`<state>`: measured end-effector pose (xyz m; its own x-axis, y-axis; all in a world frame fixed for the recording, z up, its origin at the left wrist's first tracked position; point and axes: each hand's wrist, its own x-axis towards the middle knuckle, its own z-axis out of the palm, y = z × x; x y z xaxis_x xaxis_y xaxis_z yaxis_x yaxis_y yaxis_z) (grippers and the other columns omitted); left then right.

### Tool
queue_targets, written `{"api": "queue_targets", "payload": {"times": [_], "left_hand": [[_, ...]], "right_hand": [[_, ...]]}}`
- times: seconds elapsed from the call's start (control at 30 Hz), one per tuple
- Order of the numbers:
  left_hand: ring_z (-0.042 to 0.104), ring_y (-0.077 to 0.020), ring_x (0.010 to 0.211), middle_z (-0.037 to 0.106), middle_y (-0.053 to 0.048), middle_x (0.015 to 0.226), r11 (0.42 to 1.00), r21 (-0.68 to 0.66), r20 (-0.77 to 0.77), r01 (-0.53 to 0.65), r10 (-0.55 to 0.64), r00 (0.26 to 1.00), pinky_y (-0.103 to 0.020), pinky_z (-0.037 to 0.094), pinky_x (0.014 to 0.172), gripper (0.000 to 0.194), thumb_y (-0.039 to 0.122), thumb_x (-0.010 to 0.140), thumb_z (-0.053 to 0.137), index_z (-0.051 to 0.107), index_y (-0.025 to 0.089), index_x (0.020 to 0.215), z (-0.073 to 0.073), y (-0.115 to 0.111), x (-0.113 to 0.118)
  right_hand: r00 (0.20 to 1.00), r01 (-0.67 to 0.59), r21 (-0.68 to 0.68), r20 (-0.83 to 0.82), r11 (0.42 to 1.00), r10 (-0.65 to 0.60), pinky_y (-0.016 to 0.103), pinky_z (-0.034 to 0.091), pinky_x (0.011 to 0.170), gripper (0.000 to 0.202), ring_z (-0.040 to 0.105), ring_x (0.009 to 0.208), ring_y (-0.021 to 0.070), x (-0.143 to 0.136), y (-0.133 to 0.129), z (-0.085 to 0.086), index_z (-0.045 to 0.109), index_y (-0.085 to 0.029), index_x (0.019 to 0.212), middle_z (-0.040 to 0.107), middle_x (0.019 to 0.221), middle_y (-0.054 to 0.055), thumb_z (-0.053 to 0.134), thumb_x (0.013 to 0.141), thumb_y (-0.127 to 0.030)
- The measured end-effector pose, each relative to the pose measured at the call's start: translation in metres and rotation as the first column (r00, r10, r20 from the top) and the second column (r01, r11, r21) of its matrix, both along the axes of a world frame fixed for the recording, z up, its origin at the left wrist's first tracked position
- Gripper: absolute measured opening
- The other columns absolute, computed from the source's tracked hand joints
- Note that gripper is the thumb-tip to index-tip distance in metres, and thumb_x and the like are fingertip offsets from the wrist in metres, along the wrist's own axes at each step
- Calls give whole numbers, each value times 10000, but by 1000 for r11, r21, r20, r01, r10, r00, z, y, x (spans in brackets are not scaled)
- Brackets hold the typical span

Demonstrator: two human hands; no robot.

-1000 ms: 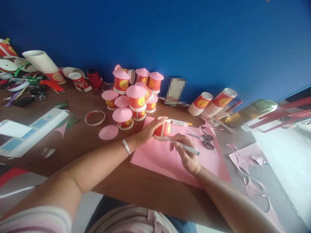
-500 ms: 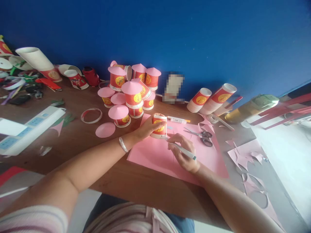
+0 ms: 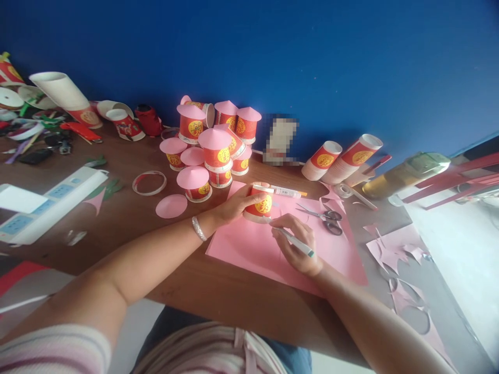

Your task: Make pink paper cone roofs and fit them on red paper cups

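A red paper cup with a yellow emblem (image 3: 262,205) stands upside down over a pink paper sheet (image 3: 241,244), with my left hand (image 3: 238,202) wrapped round its left side and top. In my right hand (image 3: 298,244) is a pen with a pale barrel (image 3: 298,243), its tip at the cup's lower right rim. Scissors (image 3: 325,215) with dark handles lie on the sheet to the right. Behind the cup is a white tube-like marker (image 3: 286,192).
Several red cups with pink cone tops (image 3: 214,148) stand at the back left, near a pink disc (image 3: 171,206). Stacked cups (image 3: 322,161) lean by the wall. A power strip (image 3: 50,205) is at the left, pink scraps (image 3: 390,249) at the right.
The cup has turned a little in my left hand, so its yellow emblem now shows further right. The whole view has shifted slightly. My right hand still holds the pen near the rim.
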<state>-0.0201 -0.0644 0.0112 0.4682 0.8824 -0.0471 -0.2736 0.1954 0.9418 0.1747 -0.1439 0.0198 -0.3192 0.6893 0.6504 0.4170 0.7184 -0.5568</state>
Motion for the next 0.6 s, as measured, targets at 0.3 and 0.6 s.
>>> {"api": "queue_targets", "payload": {"times": [0.3, 0.6], "left_hand": [[635, -303, 1183, 691, -121, 1265, 1000, 7, 0, 8, -8, 1000, -405, 508, 965, 597, 546, 778, 801, 664, 165, 1217, -2, 1, 4], [648, -267, 1139, 701, -99, 1212, 999, 34, -33, 20, -19, 999, -384, 504, 951, 548, 521, 821, 780, 663, 175, 1230, -12, 3, 4]], "right_hand": [[988, 69, 187, 125, 980, -93, 231, 478, 544, 104, 599, 564, 110, -4, -2, -9, 589, -218, 954, 666, 714, -12, 562, 944, -118], [982, 97, 226, 137, 969, -130, 222, 468, 540, 103, 594, 554, 104, -4, -1, -12, 572, -227, 951, 652, 700, -25, 577, 944, -124]]}}
